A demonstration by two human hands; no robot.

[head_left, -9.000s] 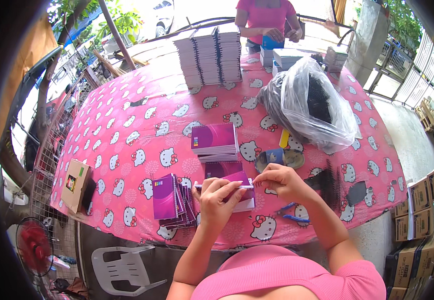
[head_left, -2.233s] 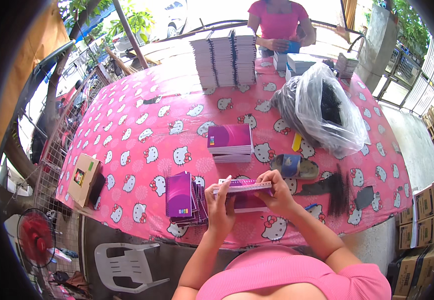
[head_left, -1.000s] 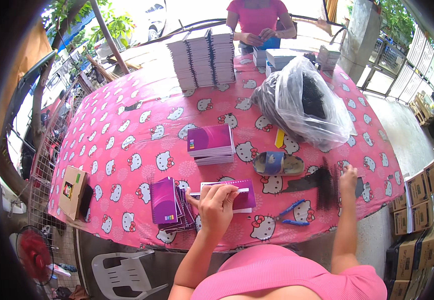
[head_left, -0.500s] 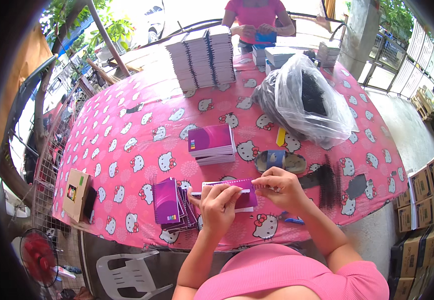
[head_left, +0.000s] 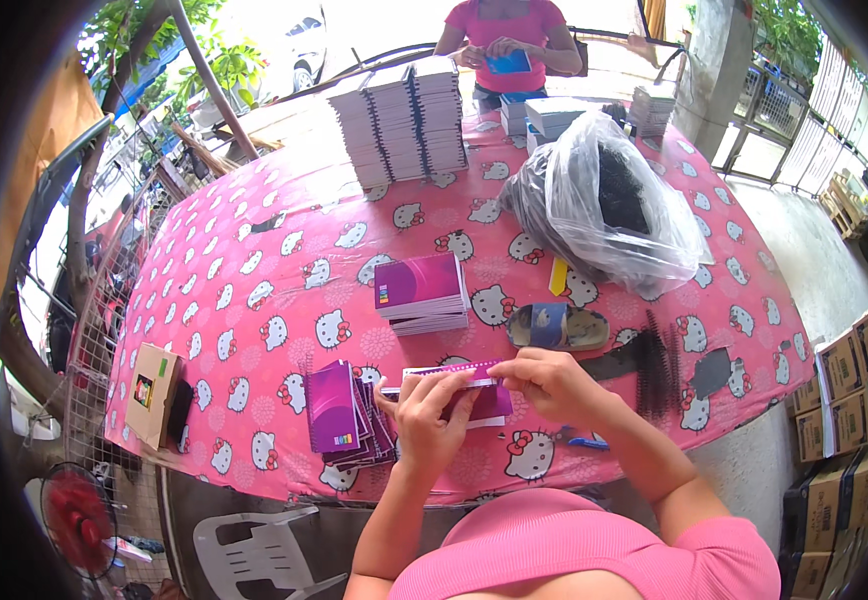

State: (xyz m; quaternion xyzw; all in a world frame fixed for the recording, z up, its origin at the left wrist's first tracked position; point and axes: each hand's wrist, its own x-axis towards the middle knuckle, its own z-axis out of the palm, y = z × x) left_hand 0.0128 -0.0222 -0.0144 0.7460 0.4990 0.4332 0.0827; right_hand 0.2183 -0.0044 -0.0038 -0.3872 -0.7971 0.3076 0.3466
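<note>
Pink cartoon-cat cloth covers the table (head_left: pixel 284 250). At its left edge lies one brown cardboard box (head_left: pixel 152 392). Right of that, near the front, sits one fanned pile of purple notebooks (head_left: pixel 342 412). The left hand (head_left: pixel 424 420) and the right hand (head_left: pixel 549 384) both pinch one purple notebook (head_left: pixel 459 392) at its punched edge, just above the near table edge. Beyond it is one neat purple stack (head_left: pixel 421 292); three tall white stacks (head_left: pixel 399 125) stand far. One clear plastic bag (head_left: pixel 604 205) bulges at right, with black binding coils (head_left: pixel 657 362) nearer.

A stack of notebooks (head_left: pixel 422 293) lies behind the held notebook (head_left: pixel 459 392), loose covers (head_left: pixel 342 412) to its left.
</note>
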